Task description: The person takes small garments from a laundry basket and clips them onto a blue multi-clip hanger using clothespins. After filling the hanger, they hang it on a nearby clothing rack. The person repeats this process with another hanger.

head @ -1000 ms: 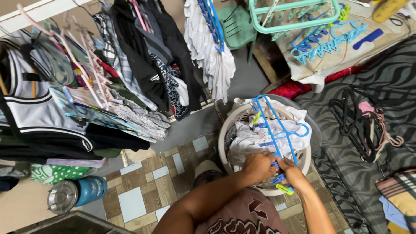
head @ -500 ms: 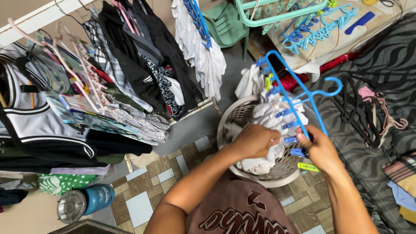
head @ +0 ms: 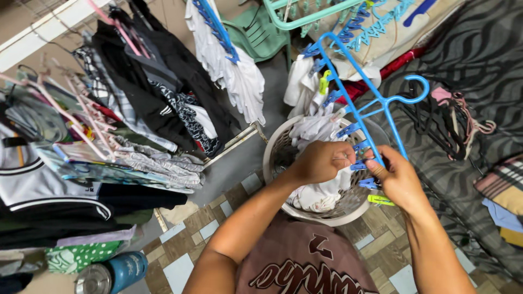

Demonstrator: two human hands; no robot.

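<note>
My right hand grips the bar of a blue clip hanger that is lifted over a white laundry basket. Blue pegs and a yellow-green one hang along the bar. White cloths dangle from the upper pegs. My left hand is closed on a white cloth at a blue peg in the middle of the bar. More white laundry lies in the basket under both hands.
A rail of hung clothes fills the left side. A mint clip rack and green chair stand at the top. Black and pink hangers lie on a zebra-print mat. A blue flask lies bottom left.
The blue clip hanger has been lifted from lying on the basket to a tilted position above it, with white cloths rising with it. Both hands moved up along its bar.
</note>
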